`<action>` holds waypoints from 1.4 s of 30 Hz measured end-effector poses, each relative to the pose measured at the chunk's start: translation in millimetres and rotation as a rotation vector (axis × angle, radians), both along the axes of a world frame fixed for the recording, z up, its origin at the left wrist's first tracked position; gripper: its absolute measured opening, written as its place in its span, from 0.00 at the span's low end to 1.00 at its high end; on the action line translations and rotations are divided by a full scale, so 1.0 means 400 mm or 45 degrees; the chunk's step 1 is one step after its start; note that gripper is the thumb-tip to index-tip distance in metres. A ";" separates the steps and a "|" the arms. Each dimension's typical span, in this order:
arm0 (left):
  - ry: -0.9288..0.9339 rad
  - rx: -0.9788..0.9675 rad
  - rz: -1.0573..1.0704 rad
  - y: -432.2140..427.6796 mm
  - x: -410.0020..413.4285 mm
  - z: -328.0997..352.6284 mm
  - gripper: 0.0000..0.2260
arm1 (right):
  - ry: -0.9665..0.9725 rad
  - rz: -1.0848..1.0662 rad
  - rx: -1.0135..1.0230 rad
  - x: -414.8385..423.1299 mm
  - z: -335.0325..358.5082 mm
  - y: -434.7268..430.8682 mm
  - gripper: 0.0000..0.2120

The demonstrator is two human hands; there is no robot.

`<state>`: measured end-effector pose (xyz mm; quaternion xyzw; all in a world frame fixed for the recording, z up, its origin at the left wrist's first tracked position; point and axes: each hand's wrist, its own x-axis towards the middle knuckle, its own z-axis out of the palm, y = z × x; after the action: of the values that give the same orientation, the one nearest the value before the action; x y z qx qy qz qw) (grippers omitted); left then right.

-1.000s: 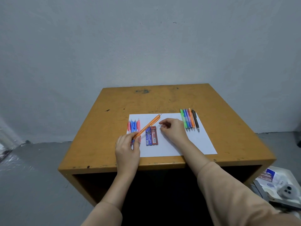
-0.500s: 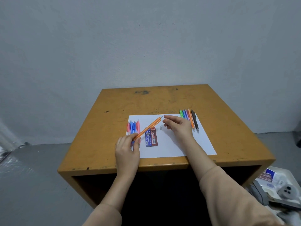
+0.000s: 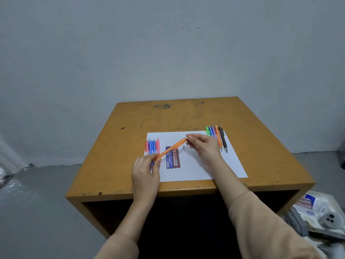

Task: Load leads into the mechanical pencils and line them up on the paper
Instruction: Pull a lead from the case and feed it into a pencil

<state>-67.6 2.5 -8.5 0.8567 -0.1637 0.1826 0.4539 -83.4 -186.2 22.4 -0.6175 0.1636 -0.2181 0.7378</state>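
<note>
**Both hands on one orange pencil, held above the paper**

On my feed the left hand (image 3: 147, 171) grips the near, lower end of the orange pencil (image 3: 171, 149), fingers curled round the barrel. The pencil slants up and away to the right, lifted off the sheet, and passes over the blue lead case (image 3: 169, 162). At its far end the right hand (image 3: 203, 148) pinches the barrel's tip between thumb and forefinger, with the other fingers loosely bent. The two hands are apart, joined only by the pencil between them. I cannot tell whether any lead is in it.

The paper (image 3: 197, 169) lies flat on the yellow-brown table (image 3: 186, 116), toward its near edge. A red lead case (image 3: 175, 159) lies against the right side of the blue one, both flat on the sheet with their long sides running near to far. Just right of them, below the pencil's far end, a small pale piece (image 3: 183, 147) sits on the paper; it is too small for me to identify.

Along the paper's left edge a left row of pencils (image 3: 152, 145), pink and blue, lies side by side, its near ends hidden by the left hand. At the paper's far right corner a right row of pencils (image 3: 217, 136) lies side by side, green through orange with a dark one outermost, partly behind the right hand.
</note>
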 end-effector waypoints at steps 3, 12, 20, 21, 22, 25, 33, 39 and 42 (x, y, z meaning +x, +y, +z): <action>0.008 0.004 0.003 -0.001 0.001 -0.001 0.15 | 0.022 -0.026 -0.051 0.003 -0.001 -0.001 0.03; -0.052 0.018 -0.034 0.001 0.001 -0.001 0.14 | 0.068 -0.173 -0.307 0.014 -0.011 -0.003 0.04; -0.018 -0.020 0.026 0.000 -0.007 0.012 0.18 | 0.031 -0.322 -0.140 0.015 -0.005 -0.028 0.04; -0.010 -0.021 0.034 0.000 -0.006 0.011 0.17 | 0.079 -0.323 -0.216 0.017 -0.009 -0.028 0.04; -0.003 -0.022 0.039 -0.001 -0.005 0.009 0.16 | 0.132 -0.317 -0.296 0.019 -0.014 -0.027 0.04; -0.001 -0.031 0.043 -0.001 -0.003 0.004 0.14 | 0.270 -0.268 -0.526 0.028 -0.028 -0.023 0.05; -0.002 -0.038 0.055 -0.003 -0.001 -0.001 0.14 | 0.437 -0.170 -0.894 0.038 -0.030 -0.014 0.07; -0.019 -0.037 0.052 -0.003 0.000 -0.003 0.14 | 0.512 -0.164 -0.966 0.045 -0.025 -0.009 0.07; -0.025 -0.045 0.050 -0.002 0.001 -0.006 0.14 | 0.523 -0.160 -0.986 0.048 -0.024 -0.008 0.08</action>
<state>-67.2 1.8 -11.0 0.8497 -0.1480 0.2027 0.4636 -64.1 -189.4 12.8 -0.8679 0.2503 -0.1803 0.3893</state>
